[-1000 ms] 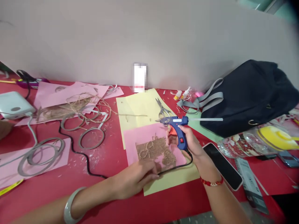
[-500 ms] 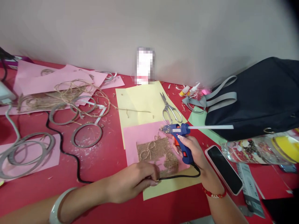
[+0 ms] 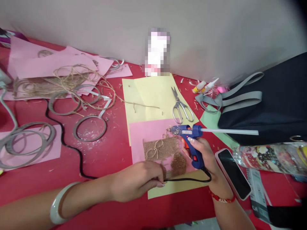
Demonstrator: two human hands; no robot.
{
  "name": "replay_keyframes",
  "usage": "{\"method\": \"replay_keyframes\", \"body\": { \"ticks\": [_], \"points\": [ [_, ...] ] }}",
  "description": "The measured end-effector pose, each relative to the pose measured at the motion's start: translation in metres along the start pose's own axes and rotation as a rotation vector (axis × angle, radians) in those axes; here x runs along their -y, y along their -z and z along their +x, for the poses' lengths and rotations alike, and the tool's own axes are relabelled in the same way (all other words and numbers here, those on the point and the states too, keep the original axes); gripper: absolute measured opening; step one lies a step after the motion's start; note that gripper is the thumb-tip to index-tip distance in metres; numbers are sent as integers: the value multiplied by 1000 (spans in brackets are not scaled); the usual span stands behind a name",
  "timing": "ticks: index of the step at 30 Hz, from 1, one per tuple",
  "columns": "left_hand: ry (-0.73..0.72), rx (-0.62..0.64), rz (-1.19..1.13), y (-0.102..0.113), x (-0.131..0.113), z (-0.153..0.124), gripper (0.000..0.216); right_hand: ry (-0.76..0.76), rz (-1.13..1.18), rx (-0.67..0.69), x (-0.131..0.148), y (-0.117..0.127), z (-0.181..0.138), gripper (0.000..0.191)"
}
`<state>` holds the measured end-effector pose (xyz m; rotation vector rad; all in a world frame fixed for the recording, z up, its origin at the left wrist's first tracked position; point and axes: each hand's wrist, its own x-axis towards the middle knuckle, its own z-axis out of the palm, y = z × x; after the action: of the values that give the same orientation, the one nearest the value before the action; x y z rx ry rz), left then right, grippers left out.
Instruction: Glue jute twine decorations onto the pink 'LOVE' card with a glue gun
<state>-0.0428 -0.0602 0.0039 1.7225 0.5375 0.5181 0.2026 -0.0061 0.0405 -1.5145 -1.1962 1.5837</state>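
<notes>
My right hand (image 3: 203,150) is wrapped round the grip of a blue hot glue gun (image 3: 189,140). A long white glue stick (image 3: 230,131) sticks out of the gun's back, and its nozzle points left over the pink sheet (image 3: 137,139). On that sheet lies a piece of twine work (image 3: 160,150) with a small twine bow (image 3: 154,151). My left hand (image 3: 144,180) is closed in a pinch at the sheet's lower left. The gun's black cord (image 3: 187,180) passes at its fingertips; whether they grip it or something else is hidden.
Silver scissors (image 3: 181,107) lie on yellow paper (image 3: 153,92). Leftwards are loose twine (image 3: 81,72), grey tape rings (image 3: 90,127) and pink papers (image 3: 55,64). A phone (image 3: 233,174), a clear jar (image 3: 266,156) and a dark bag (image 3: 275,108) stand to the right. A blurred screen (image 3: 157,52) leans at the wall.
The view has shifted a little, so most things sit higher and the middle ones farther right. Both hands keep nearly the same pose over the pink sheet, and the glue gun stays in my right hand.
</notes>
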Motion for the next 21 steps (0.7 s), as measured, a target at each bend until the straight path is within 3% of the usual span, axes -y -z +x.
{"method": "replay_keyframes", "body": {
  "ticks": [21],
  "points": [
    [-31,-8,21,-1,2,1,18,44,1,-26,-6,2,6,38]
  ]
}}
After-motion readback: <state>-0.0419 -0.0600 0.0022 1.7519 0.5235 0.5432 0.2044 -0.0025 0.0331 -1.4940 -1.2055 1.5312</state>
